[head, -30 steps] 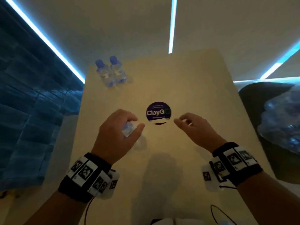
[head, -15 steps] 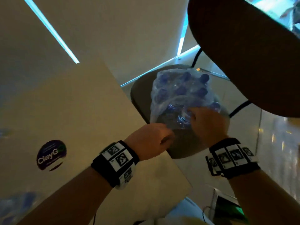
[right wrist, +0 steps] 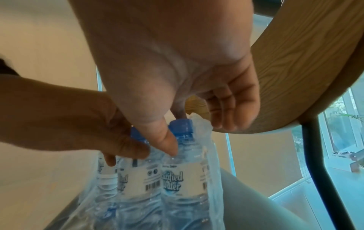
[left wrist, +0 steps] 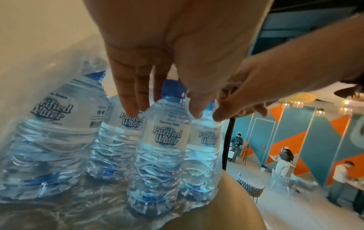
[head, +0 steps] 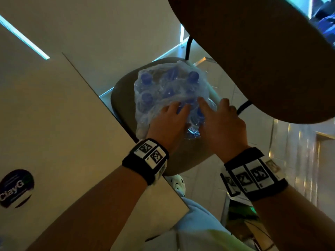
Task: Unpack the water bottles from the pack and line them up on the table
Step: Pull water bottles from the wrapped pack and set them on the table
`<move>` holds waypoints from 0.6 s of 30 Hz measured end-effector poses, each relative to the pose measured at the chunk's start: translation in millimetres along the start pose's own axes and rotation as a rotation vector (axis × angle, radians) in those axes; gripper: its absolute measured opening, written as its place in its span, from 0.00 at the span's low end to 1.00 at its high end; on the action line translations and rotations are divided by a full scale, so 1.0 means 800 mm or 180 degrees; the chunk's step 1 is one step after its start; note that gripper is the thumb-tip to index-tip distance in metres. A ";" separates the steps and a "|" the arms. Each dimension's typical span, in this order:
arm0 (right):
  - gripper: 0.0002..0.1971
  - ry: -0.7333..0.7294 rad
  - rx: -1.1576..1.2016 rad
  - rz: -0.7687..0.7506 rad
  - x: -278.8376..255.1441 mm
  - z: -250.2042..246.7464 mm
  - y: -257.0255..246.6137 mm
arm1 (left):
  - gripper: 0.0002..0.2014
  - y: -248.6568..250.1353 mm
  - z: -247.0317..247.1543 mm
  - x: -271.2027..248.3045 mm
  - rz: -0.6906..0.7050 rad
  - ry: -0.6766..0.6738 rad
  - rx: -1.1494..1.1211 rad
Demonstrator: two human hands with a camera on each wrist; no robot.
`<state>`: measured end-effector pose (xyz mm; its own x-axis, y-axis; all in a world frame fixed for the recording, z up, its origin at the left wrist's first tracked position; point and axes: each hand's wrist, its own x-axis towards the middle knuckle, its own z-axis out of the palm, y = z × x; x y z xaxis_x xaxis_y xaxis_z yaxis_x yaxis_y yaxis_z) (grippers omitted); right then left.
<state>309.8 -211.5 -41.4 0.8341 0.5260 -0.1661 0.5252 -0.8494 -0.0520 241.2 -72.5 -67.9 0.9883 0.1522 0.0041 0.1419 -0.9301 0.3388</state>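
A torn clear plastic pack (head: 163, 84) of blue-capped water bottles stands on a chair seat (head: 121, 95), right of the beige table (head: 63, 124). Both hands reach into its near side. My left hand (head: 178, 109) straddles one bottle (left wrist: 159, 147), fingers on one side of its neck and thumb on the other, close against the cap (left wrist: 173, 87). My right hand (head: 212, 104) is beside it. Its thumb (right wrist: 167, 143) touches the neck of the neighbouring bottle (right wrist: 181, 179), while its other fingers (right wrist: 226, 112) hang spread behind the cap. No bottle on the table shows in these views.
The brown wooden chair back (head: 253, 51) curves close above and right of the pack, on black legs (right wrist: 319, 155). A round ClayG sticker (head: 16, 187) marks the table. The table edge runs beside the seat. Several people stand far off in the room (left wrist: 283, 160).
One second ago my left hand held a bottle on the table. My view and both hands have since swung right to the pack, and the fingers now reach in among the bottles.
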 end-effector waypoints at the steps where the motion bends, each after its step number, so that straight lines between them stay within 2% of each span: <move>1: 0.33 -0.0032 -0.0012 -0.0054 0.004 -0.003 -0.001 | 0.28 0.001 0.001 0.000 0.0062 -0.0033 0.0094; 6: 0.19 -0.0170 -0.0020 -0.0529 0.010 -0.011 -0.005 | 0.20 -0.011 0.000 -0.013 0.0123 -0.0023 0.0117; 11: 0.23 -0.0167 -0.0507 -0.0806 -0.002 -0.016 -0.006 | 0.16 -0.028 -0.017 -0.043 0.0484 -0.0040 -0.0090; 13: 0.19 -0.0162 -0.0710 -0.0992 -0.013 -0.017 -0.013 | 0.15 -0.042 -0.028 -0.066 0.0665 -0.0033 -0.0197; 15: 0.12 -0.0170 -0.0801 -0.1298 -0.027 -0.017 -0.022 | 0.16 -0.059 -0.041 -0.101 0.0670 0.0056 -0.0300; 18: 0.07 -0.0146 -0.1328 -0.2149 -0.056 -0.015 -0.052 | 0.17 -0.091 -0.062 -0.180 0.0258 0.0150 -0.0533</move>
<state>252.8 -199.0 -19.7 0.3099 0.9113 -0.2711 0.9422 -0.2563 0.2157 85.9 -10.0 -46.7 0.9919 0.0983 0.0804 0.0469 -0.8719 0.4874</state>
